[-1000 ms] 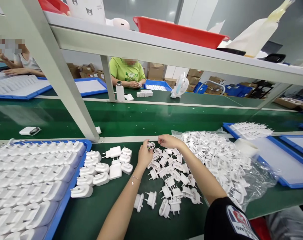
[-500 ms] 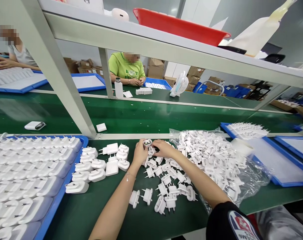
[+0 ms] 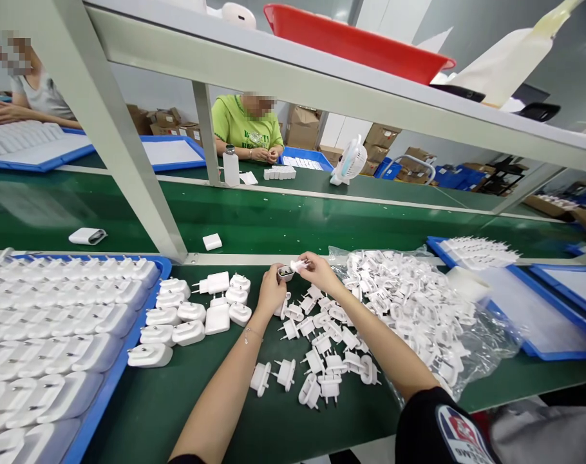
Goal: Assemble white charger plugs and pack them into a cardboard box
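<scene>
My left hand is closed around a white charger housing, its open end facing up with dark parts inside. Pinched in my right hand is a white plug cover with pins, held just above and beside the housing's open end. Whether the two touch I cannot tell. Below my hands, many loose plug covers lie scattered on the green table. To the left of my left hand stands a group of white chargers, most with their pins up.
A blue tray full of chargers fills the left side. On the right are a clear bag heaped with plug covers and a blue-rimmed tray. A shelf post rises ahead. Two white housings lie on the green belt. Co-workers sit opposite.
My right hand has lifted a plug cover from the pile beside the housing up to its open end. The two housings on the belt have shifted right. My left hand still holds its housing.
</scene>
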Demonstrator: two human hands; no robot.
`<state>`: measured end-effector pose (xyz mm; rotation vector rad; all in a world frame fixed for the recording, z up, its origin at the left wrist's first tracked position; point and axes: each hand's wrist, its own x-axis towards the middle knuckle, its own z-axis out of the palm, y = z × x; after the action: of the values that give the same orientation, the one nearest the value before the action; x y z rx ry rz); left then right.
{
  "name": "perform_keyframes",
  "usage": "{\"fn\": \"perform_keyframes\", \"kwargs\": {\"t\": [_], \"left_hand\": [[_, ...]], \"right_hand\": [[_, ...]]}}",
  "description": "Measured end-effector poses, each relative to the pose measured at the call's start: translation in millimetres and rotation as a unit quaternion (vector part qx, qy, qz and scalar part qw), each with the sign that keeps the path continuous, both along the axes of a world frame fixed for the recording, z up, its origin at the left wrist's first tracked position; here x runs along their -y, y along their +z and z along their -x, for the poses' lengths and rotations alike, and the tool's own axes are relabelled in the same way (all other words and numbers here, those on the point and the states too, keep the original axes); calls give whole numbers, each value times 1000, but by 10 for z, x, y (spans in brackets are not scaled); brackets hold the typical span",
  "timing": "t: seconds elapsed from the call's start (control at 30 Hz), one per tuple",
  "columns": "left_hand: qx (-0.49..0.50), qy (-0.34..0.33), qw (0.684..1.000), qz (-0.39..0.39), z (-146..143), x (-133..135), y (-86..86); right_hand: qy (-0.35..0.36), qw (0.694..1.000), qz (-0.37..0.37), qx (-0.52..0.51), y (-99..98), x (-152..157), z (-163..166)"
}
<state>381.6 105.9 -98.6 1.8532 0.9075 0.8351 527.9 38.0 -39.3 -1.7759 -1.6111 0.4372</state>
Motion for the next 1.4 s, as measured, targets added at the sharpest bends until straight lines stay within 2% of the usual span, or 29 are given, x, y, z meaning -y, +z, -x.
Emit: {"fn": "perform_keyframes", "kwargs": {"t": [0.13,0.33,0.47,0.7,0.87,1.03,1.2,1.3,1.4], "left_hand": [[26,-9,999,18,-8,-39,-41],[58,-4,997,43,-16,-48,-52],[72,0,996,51,-27,-46,-45],[109,3,990,84,-32,-28,-13],[117,12,988,98,-43,-29,11],[82,27,995,57,-29,18,43],[33,16,999,3,0,72,104],[-4,8,999,-42,24,170,289],[-23,1,995,-100,207,434,652]], "right_hand": [[40,997,-39,49,158,-104,35],[132,974,38,178,284,-264,71],[134,952,91,261,345,-319,102],[107,939,164,284,463,-416,174],[88,937,189,280,433,-418,177],[61,965,146,211,315,-329,205],[75,981,92,155,243,-221,213],[110,984,76,117,226,-79,80],[145,988,48,2,203,-6,-130]]}}
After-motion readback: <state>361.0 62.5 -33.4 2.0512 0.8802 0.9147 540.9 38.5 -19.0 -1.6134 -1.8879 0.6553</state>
